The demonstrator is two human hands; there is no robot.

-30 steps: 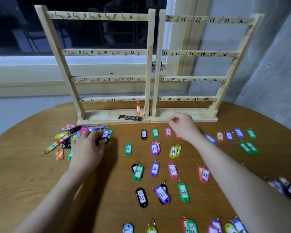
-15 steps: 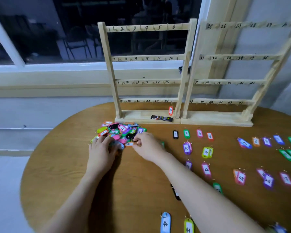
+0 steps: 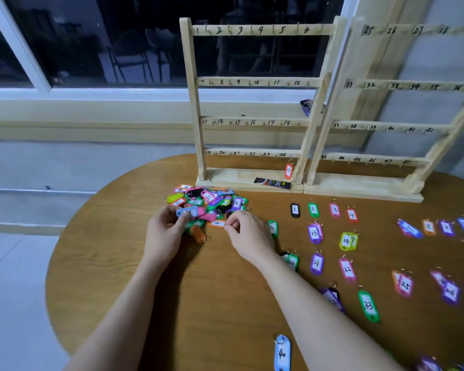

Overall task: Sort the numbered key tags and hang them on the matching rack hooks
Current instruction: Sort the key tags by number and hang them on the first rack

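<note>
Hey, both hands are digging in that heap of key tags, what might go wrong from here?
1. The right hand pinches at an orange tag at the edge of the pile; tangled rings could drag neighbouring tags along.
2. The right forearm crosses close to the sorted green tag, and a sweep may knock the laid-out rows out of order.
3. Blurred handwritten numbers might be misread, sending a tag to the wrong hook on the rack.

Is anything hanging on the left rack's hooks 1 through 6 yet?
No. The top rail of the left rack shows only bare hooks; the one hung tag is orange, on the bottom rail.
</note>
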